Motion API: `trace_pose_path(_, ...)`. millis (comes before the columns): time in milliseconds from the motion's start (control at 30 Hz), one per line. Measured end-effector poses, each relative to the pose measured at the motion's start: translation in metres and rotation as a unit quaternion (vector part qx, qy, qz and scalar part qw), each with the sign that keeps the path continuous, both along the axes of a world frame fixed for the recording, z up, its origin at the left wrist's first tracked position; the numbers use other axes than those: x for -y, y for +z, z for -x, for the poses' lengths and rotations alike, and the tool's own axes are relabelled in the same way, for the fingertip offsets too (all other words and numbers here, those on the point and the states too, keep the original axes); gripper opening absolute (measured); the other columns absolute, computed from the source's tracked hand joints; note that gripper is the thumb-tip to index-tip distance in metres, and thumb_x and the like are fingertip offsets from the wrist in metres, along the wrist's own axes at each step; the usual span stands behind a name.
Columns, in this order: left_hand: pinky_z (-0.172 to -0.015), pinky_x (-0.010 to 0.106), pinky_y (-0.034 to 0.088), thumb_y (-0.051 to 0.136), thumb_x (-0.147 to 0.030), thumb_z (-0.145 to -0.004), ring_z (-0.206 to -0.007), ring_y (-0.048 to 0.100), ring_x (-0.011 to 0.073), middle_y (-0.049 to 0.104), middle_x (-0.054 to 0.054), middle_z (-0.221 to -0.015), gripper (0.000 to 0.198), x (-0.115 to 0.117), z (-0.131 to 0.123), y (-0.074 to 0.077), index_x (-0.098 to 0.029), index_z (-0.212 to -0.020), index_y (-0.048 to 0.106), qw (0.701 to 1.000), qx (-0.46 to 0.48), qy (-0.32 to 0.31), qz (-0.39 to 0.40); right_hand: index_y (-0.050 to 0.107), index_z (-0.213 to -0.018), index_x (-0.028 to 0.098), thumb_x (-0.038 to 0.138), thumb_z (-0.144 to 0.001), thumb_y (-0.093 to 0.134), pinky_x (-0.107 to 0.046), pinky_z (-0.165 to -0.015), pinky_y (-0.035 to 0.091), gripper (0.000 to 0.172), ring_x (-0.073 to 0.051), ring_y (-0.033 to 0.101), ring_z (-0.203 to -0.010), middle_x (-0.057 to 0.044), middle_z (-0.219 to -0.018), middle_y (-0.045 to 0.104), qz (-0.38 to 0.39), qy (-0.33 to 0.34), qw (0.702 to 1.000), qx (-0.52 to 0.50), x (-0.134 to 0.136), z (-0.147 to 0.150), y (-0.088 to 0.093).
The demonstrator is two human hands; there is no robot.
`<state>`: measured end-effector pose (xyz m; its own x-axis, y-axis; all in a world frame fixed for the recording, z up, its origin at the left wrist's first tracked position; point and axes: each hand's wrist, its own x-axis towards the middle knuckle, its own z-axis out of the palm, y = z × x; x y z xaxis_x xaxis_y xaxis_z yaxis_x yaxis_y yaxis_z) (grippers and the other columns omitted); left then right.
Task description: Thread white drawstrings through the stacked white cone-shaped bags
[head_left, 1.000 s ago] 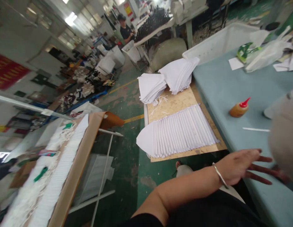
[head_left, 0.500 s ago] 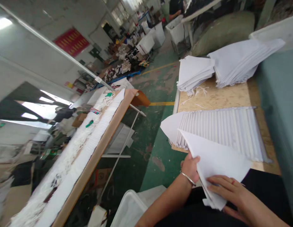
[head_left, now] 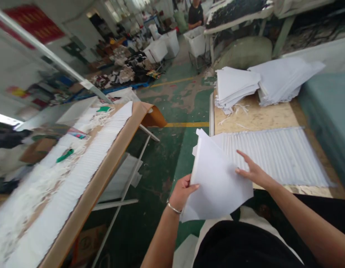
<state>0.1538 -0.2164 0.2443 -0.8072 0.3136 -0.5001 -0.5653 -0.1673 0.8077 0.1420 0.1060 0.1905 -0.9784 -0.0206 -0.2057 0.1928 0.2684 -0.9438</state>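
Note:
My left hand [head_left: 184, 193], with a bangle on its wrist, grips the left edge of a stack of white fabric pieces [head_left: 217, 178], its thumb on top. The stack is held tilted in front of my body, and a few corners stick out at its upper left. My right hand [head_left: 251, 170] is at the right side of the stack, thumb and forefinger spread; its thumb tip is at the stack's edge, and whether it touches I cannot tell. Just beyond lies an overlapping row of white fabric pieces [head_left: 278, 156] on a wooden table [head_left: 268, 116].
Two piles of white pieces, a smaller one [head_left: 236, 87] and a larger one [head_left: 286, 80], lie at the table's far end. On the left stands a long brown-edged table [head_left: 105, 163] with white pieces and loose threads. A person [head_left: 195, 16] is far off near a white bin [head_left: 195, 41].
The stack has turned and moved left with my left hand. My right hand has let go of its lower end and come up to its right side, fingers spread. The view has swung right.

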Motion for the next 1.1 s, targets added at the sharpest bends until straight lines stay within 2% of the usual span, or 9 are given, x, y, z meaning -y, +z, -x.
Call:
trace_pose_path(67,-0.073,0.033,0.052,0.083,-0.032,-0.063,-0.074,0.067,0.0210,0.074,0.008,-0.089,0.047,0.029,0.007,-0.003,-0.014,-0.104,0.071,0.999,0.022,-0.032,0.031,0.055,-0.131,0.023,0.045,-0.083,0.070,-0.045,-0.108,0.040,0.055,-0.029,0.046,-0.127,-0.008,-0.138,0.050,0.147,-0.017,0.983,0.109,0.039,0.006,0.003)
trace_pose_path(267,-0.075,0.033,0.052,0.078,-0.031,-0.066,-0.082,0.067,0.0233,0.074,0.005,-0.091,0.044,0.066,0.024,-0.032,-0.018,-0.108,0.071,0.989,0.008,-0.105,0.099,0.058,-0.122,0.014,0.040,-0.094,0.058,-0.041,-0.088,0.053,0.037,-0.023,0.058,-0.104,-0.008,-0.121,0.056,0.193,-0.110,0.962,0.160,0.090,-0.023,-0.005)
trace_pose_path(400,-0.080,0.032,0.050,0.072,-0.026,-0.068,-0.087,0.065,0.0234,0.074,0.002,-0.093,0.040,0.057,0.033,-0.057,-0.019,-0.107,0.072,0.977,-0.048,-0.136,0.157,0.057,-0.122,0.015,0.039,-0.095,0.058,-0.040,-0.087,0.053,0.037,-0.022,0.058,-0.103,-0.009,-0.120,0.056,0.200,-0.148,0.953,0.174,0.082,-0.045,-0.010)
trace_pose_path(533,-0.083,0.031,0.048,0.067,-0.024,-0.069,-0.091,0.064,0.0245,0.074,0.003,-0.095,0.037,0.026,0.040,-0.073,-0.018,-0.106,0.072,0.957,-0.116,-0.177,0.199,0.060,-0.118,0.015,0.040,-0.096,0.056,-0.038,-0.086,0.053,0.033,-0.021,0.059,-0.101,-0.008,-0.118,0.058,0.212,-0.166,0.946,0.181,0.061,-0.057,-0.017)
trace_pose_path(700,-0.083,0.032,0.046,0.061,-0.029,-0.077,-0.089,0.062,0.0244,0.073,0.006,-0.090,0.028,-0.019,0.047,-0.084,-0.016,-0.100,0.072,0.929,-0.180,-0.236,0.222,0.063,-0.110,0.013,0.038,-0.086,0.069,-0.034,-0.079,0.055,0.035,-0.020,0.063,-0.089,-0.006,-0.104,0.065,0.252,-0.146,0.938,0.189,0.030,-0.064,-0.042)
trace_pose_path(833,-0.076,0.031,0.047,0.068,-0.036,-0.075,-0.082,0.062,0.0228,0.072,0.006,-0.083,0.031,-0.016,0.068,-0.082,-0.015,-0.097,0.072,0.932,-0.118,-0.245,0.239,0.064,-0.108,0.014,0.039,-0.074,0.078,-0.034,-0.072,0.055,0.044,-0.022,0.066,-0.079,-0.006,-0.093,0.070,0.301,-0.132,0.921,0.207,0.007,-0.061,-0.058)
trace_pose_path(900,-0.072,0.030,0.047,0.072,-0.044,-0.072,-0.075,0.061,0.0202,0.071,0.007,-0.081,0.043,0.001,0.084,-0.074,-0.014,-0.103,0.071,0.952,-0.055,-0.194,0.231,0.063,-0.109,0.015,0.041,-0.074,0.077,-0.035,-0.072,0.055,0.046,-0.023,0.066,-0.077,-0.007,-0.094,0.071,0.328,-0.134,0.911,0.212,-0.004,-0.052,-0.060)
trace_pose_path(1000,-0.072,0.030,0.050,0.065,-0.061,-0.076,-0.077,0.063,0.0182,0.070,0.008,-0.089,0.058,0.023,0.102,-0.056,-0.016,-0.112,0.067,0.991,0.026,0.007,0.133,0.063,-0.108,0.016,0.039,-0.073,0.079,-0.034,-0.072,0.055,0.046,-0.023,0.067,-0.080,-0.009,-0.098,0.071,0.377,-0.150,0.888,0.213,-0.016,-0.028,-0.056)
trace_pose_path(1100,-0.080,0.036,0.053,0.049,-0.077,-0.077,-0.087,0.066,0.0200,0.070,0.009,-0.100,0.067,0.011,0.105,-0.052,-0.021,-0.111,0.064,0.978,0.071,0.197,-0.020,0.064,-0.105,0.017,0.035,-0.070,0.081,-0.032,-0.073,0.054,0.043,-0.022,0.067,-0.083,-0.008,-0.101,0.071,0.418,-0.182,0.869,0.193,-0.013,0.004,-0.053)
